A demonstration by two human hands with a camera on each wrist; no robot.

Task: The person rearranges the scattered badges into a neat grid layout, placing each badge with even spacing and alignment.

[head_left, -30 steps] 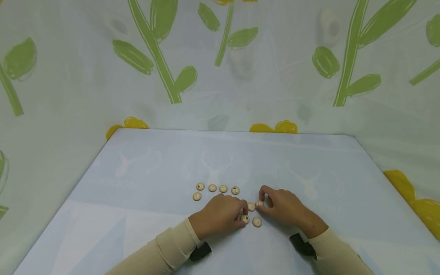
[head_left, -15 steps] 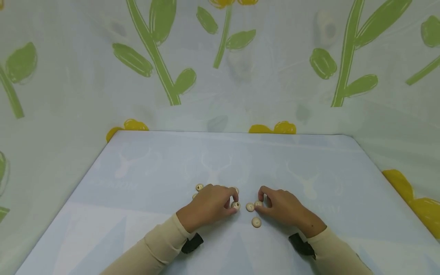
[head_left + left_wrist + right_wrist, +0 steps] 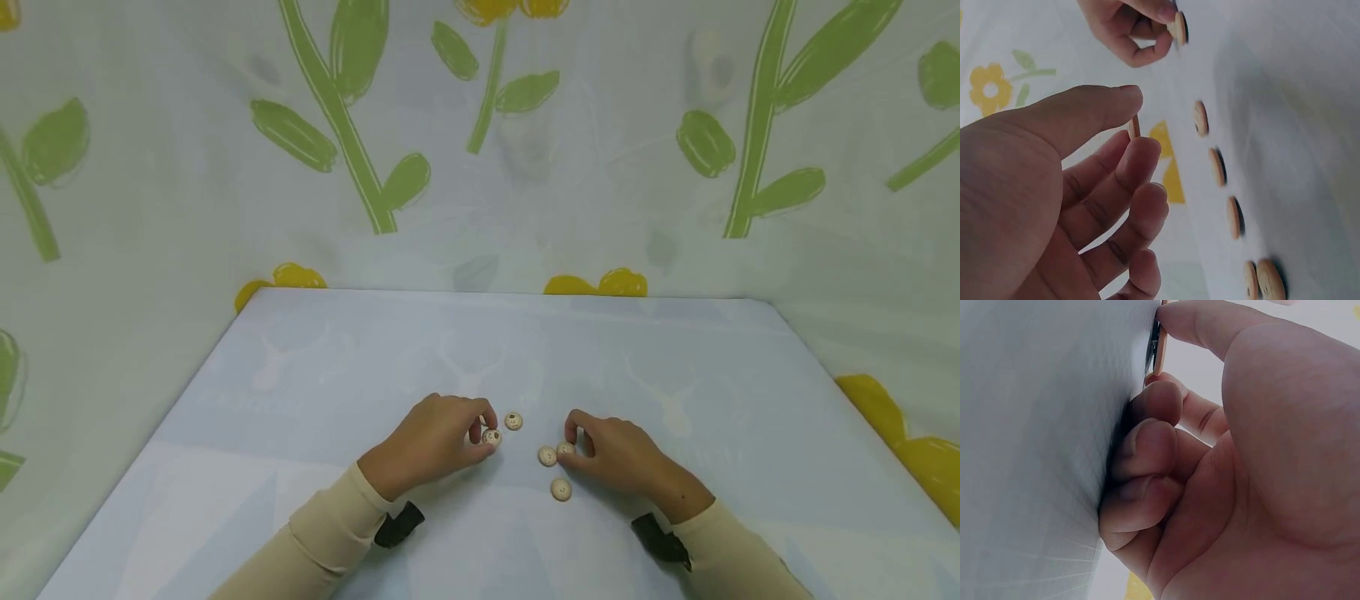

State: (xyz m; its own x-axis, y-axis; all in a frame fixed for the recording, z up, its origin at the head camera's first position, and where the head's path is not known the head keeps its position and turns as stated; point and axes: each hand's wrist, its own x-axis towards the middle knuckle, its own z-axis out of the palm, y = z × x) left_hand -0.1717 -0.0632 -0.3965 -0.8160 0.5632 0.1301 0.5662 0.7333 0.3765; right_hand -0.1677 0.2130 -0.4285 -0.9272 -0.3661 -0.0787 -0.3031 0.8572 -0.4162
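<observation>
My left hand (image 3: 431,446) pinches a small round wooden disc (image 3: 492,437) with a dark mark, between thumb and forefinger. The left wrist view shows that disc (image 3: 1134,127) edge-on at the fingertips, off the table surface. With thumb and forefinger my right hand (image 3: 622,454) grips another pale disc (image 3: 566,449) low at the table, its other fingers curled under in the right wrist view. Close beside that one lies a disc (image 3: 547,456). A further disc (image 3: 561,489) sits nearer the front. Just beyond my left fingertips rests a dark-marked disc (image 3: 513,421).
In the left wrist view several discs lie in a line, among them one disc (image 3: 1217,167) and a close pair, whose front disc (image 3: 1270,280) is at the bottom. My left hand hides these in the head view. The pale table (image 3: 300,350) meets a leaf-patterned curtain (image 3: 187,167).
My left hand has carried its disc from beside the front discs leftward and farther back, and now covers most of the back group. My right hand stays in place with its disc.
</observation>
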